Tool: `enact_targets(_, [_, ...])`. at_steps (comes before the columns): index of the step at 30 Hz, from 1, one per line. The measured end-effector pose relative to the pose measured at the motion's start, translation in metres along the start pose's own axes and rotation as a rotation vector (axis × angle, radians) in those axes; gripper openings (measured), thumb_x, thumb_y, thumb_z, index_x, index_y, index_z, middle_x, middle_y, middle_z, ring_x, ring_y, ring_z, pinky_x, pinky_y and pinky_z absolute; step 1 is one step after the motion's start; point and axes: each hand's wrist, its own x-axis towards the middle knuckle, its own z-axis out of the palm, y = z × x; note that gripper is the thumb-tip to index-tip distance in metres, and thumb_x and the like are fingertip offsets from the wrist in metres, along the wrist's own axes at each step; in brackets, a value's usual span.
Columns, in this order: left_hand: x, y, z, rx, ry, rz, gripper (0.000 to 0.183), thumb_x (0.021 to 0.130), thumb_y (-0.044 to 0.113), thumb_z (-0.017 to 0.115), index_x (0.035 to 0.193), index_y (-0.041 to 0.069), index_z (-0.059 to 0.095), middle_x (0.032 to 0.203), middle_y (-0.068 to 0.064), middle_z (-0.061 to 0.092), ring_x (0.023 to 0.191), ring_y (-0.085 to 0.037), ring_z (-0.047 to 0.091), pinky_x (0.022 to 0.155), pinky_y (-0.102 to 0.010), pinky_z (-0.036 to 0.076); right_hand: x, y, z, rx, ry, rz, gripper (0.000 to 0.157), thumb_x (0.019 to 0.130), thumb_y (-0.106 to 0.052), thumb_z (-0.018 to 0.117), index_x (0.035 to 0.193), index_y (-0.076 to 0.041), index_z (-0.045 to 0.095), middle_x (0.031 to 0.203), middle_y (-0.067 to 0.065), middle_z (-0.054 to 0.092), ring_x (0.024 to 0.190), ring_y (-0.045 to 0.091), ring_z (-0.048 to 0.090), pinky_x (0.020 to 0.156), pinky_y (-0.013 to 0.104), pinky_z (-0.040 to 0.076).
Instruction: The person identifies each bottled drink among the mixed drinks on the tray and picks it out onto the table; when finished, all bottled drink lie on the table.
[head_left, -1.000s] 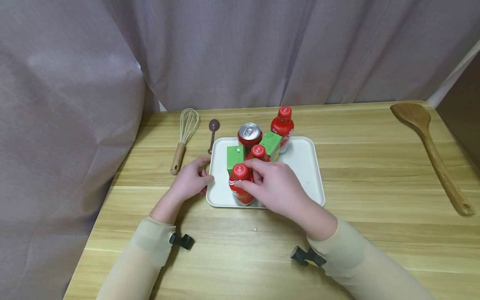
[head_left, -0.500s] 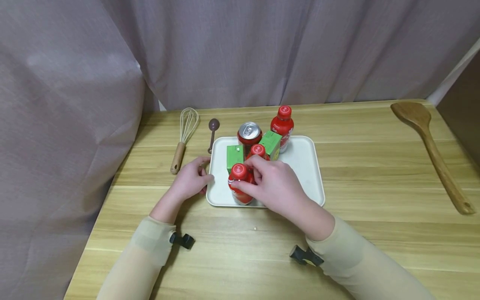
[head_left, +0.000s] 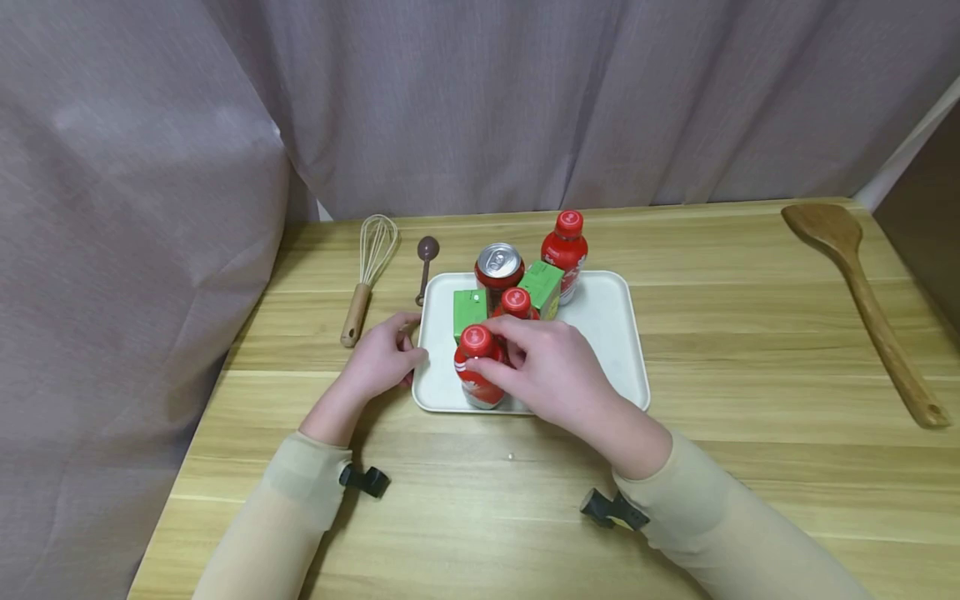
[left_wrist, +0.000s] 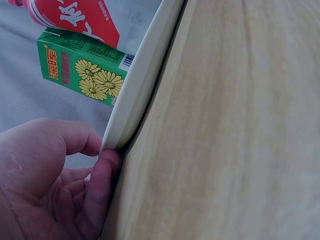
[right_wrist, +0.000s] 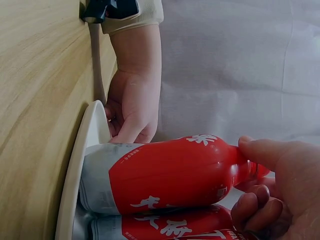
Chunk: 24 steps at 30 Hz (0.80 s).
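Apparently, cartons, can and bottles all stand on the tray, the right hand pinching the not-yet-released front bottle, the left hand gripping the rim.

A red-capped plastic bottle with a glossy red label, white characters and a clear-looking lower part stands upright in the left front part of a shallow, white, rectangular tray. Its cap is on, and the right hand pinches it near the neck. The tray, round-cornered with a low raised rim, lies flat; the left hand holds its left edge.
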Motion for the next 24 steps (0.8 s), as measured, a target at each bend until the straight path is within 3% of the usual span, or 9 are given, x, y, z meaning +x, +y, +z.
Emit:
enact_targets(6, [-0.0004, -0.0012, -0.0001, 0.004, 0.003, 0.003, 0.062, 0.088, 0.008, 0.067, 0.148, 0.005, 0.05, 0.073, -0.009, 0.063, 0.05, -0.021, 0.062, 0.049, -0.036, 0.055, -0.0009, 0.0003, -0.0003, 0.0, -0.016, -0.009, 0.041, 0.087, -0.036, 0.083, 0.122, -0.016, 0.074, 0.063, -0.009, 0.051, 0.059, 0.009, 0.049, 0.054, 0.028, 0.042])
enact_targets(12, [-0.0011, -0.0016, -0.0001, 0.005, 0.002, -0.001, 0.063, 0.089, 0.008, 0.067, 0.149, 0.005, 0.05, 0.073, -0.009, 0.063, 0.05, -0.021, 0.062, 0.049, -0.036, 0.055, 0.0006, -0.0007, -0.0012, 0.01, -0.041, -0.004, 0.036, 0.087, -0.034, 0.082, 0.117, -0.017, 0.072, 0.061, -0.009, 0.049, 0.056, 0.008, 0.047, 0.052, 0.029, 0.04])
enact_targets(20, [-0.0004, -0.0007, -0.0002, 0.009, 0.005, -0.005, 0.062, 0.089, 0.009, 0.067, 0.149, 0.006, 0.05, 0.074, -0.009, 0.063, 0.051, -0.021, 0.062, 0.049, -0.035, 0.054, 0.0006, -0.0025, 0.005, -0.057, 0.052, -0.015, 0.041, 0.081, -0.044, 0.087, 0.106, -0.019, 0.068, 0.062, -0.01, 0.049, 0.054, 0.006, 0.045, 0.05, 0.028, 0.037])
enact_targets(24, [-0.0001, 0.0003, -0.0003, 0.002, 0.002, -0.007, 0.062, 0.089, 0.008, 0.067, 0.149, 0.005, 0.05, 0.074, -0.01, 0.063, 0.051, -0.021, 0.062, 0.05, -0.036, 0.055, -0.0006, -0.0022, 0.0077, -0.069, 0.091, -0.02, 0.035, 0.082, -0.039, 0.087, 0.101, -0.018, 0.067, 0.062, -0.009, 0.049, 0.054, 0.007, 0.045, 0.049, 0.028, 0.037])
